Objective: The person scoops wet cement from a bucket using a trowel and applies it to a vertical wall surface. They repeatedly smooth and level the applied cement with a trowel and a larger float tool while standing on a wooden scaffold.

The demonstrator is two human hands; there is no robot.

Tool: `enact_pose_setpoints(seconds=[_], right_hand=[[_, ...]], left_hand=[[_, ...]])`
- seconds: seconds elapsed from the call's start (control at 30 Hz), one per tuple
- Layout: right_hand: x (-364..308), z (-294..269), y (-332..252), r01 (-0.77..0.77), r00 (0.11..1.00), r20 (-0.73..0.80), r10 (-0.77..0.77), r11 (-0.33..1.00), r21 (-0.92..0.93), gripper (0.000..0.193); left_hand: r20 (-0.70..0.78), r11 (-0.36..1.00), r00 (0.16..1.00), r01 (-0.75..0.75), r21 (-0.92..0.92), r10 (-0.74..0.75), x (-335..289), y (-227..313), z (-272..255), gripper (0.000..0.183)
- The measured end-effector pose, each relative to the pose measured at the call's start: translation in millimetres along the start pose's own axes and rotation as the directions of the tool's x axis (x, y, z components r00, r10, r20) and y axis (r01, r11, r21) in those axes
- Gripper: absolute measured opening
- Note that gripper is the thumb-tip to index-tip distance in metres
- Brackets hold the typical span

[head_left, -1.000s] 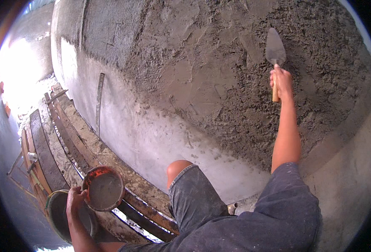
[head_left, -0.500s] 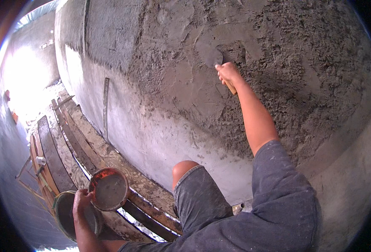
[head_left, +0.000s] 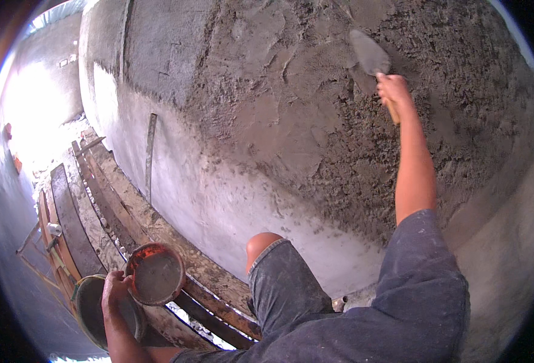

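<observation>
Stretched up to the wall, my right hand [head_left: 394, 92] is closed round the wooden handle of a trowel [head_left: 371, 53]. The trowel's metal blade lies against wet, rough grey mortar [head_left: 315, 121] on the wall. Low on the left, my left hand [head_left: 117, 287] grips the rim of a round orange bowl [head_left: 156, 275]. Grey mortar sits inside the bowl, and its inner side is smeared. Just beneath that hand stands a larger dark bucket [head_left: 91, 311], partly covered by my forearm.
Wooden planks [head_left: 76, 224] with gaps between them run along the wall's foot. A long narrow strip [head_left: 150, 154] leans on the pale lower wall [head_left: 218, 199]. Smoother grey plaster [head_left: 158, 54] covers the upper left. My bent knee [head_left: 261, 248] is close to the wall.
My right hand has swept the trowel up and to the right across the mortar. The left hand and the bowl have stayed nearly still.
</observation>
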State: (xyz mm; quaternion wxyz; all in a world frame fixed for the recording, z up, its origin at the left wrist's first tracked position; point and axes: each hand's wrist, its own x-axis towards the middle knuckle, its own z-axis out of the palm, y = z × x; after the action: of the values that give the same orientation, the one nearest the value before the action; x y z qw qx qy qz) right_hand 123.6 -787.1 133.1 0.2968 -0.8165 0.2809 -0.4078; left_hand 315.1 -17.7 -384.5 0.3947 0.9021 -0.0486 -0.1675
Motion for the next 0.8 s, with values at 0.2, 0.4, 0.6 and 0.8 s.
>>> enact_pose_setpoints(seconds=[0.2,0.4,0.6,0.8], right_hand=[[-49.4,-19.8,7.8,0.021,0.976,-0.217,0.021,0.981,0.191,0.038],[-162.3,153.0,-3.8,0.134,0.868,0.485,-0.107,0.991,-0.021,0.038],[-294.3,321.7,-0.2,0.678,0.274,0.919,-0.285,0.734,0.025,0.03],[-401.2,405.5,-69.3,0.95,-0.021,0.993,-0.119,0.307,0.057,0.021]], left_hand=[[-0.02,0.999,0.999,-0.025,0.021,0.025,3.0,0.1,-8.6,0.048],[-0.064,0.947,0.958,-0.266,0.18,0.281,-12.8,6.8,-27.9,0.042],[-0.114,0.979,0.994,0.027,0.204,-0.004,-39.1,47.0,-33.3,0.053],[-0.137,0.963,0.99,0.076,0.258,-0.042,-52.7,30.9,-38.2,0.059]])
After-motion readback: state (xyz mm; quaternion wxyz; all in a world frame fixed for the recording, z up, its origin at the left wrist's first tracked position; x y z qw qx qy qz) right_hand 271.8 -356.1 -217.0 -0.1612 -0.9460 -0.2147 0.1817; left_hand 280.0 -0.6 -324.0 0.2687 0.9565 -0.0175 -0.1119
